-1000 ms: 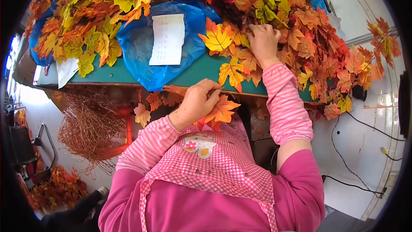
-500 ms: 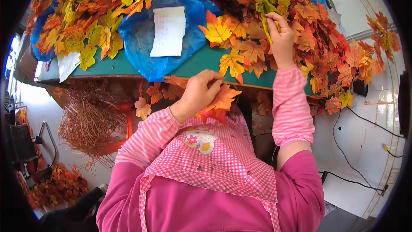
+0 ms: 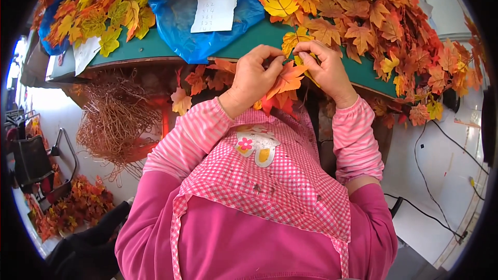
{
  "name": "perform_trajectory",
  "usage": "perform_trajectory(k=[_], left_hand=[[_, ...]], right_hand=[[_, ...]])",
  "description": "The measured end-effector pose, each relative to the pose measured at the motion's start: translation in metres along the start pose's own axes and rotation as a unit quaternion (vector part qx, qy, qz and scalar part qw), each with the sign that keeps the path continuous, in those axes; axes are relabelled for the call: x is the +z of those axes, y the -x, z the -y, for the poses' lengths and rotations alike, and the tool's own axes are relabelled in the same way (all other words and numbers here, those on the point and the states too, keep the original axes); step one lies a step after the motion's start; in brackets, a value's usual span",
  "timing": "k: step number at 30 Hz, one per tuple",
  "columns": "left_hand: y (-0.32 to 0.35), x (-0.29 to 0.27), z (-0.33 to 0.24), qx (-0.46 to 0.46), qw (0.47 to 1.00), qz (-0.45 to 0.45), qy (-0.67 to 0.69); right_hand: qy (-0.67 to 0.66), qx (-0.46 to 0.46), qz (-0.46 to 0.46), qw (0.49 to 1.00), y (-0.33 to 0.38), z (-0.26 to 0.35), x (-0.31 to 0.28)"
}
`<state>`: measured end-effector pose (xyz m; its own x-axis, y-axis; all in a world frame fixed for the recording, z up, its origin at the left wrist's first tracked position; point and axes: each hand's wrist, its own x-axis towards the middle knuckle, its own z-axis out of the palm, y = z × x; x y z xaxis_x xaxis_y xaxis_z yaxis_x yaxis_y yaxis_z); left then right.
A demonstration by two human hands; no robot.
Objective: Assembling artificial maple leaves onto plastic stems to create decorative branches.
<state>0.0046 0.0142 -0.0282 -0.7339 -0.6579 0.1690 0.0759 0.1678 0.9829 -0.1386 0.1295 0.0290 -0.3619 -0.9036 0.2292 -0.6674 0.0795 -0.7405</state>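
Observation:
My left hand (image 3: 255,75) is closed on a small bunch of artificial maple leaves (image 3: 287,81), orange above and red below, over my lap at the table's front edge. Just to its right, my right hand (image 3: 326,72) pinches a yellow artificial leaf (image 3: 306,69), mostly hidden behind the fingers. The fingertips of both hands are close together, and what lies right between them is hard to see. Beyond them, orange and yellow leaves (image 3: 279,2) spread over the green tabletop (image 3: 254,41).
A blue plastic bag (image 3: 176,26) with a handwritten paper slip (image 3: 214,5) lies on the table. Leaf heaps flank it, yellow-orange at left (image 3: 93,21) and orange at right (image 3: 391,26). Tangled brown stems (image 3: 115,122) hang at left below the edge. Black cables (image 3: 428,176) run at right.
My right hand has come back from the leaf heap toward my left hand, bringing the yellow leaf. My left hand keeps its bunch. The view has tilted, so the table sits higher.

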Motion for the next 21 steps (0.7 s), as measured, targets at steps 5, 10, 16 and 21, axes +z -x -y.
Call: perform_trajectory(k=[5, 10, 16, 21], left_hand=[[0.0003, -0.0002, 0.0009, 0.006, 1.0, 0.002, -0.015], [0.0007, -0.0008, -0.0012, 0.026, 0.999, -0.005, -0.035], [0.0011, -0.0011, -0.0037, 0.026, 0.999, -0.006, -0.045], [0.0023, -0.0013, -0.004, 0.011, 0.999, 0.001, -0.052]], right_hand=[[-0.028, 0.019, 0.009, 0.999, -0.0003, -0.0042, 0.0032], [-0.031, 0.018, 0.021, 0.999, -0.0017, -0.0059, 0.0046], [0.012, -0.025, 0.018, 0.999, -0.0025, -0.0055, 0.0043], [0.075, -0.062, 0.015, 0.995, -0.0026, 0.0008, 0.0028]])
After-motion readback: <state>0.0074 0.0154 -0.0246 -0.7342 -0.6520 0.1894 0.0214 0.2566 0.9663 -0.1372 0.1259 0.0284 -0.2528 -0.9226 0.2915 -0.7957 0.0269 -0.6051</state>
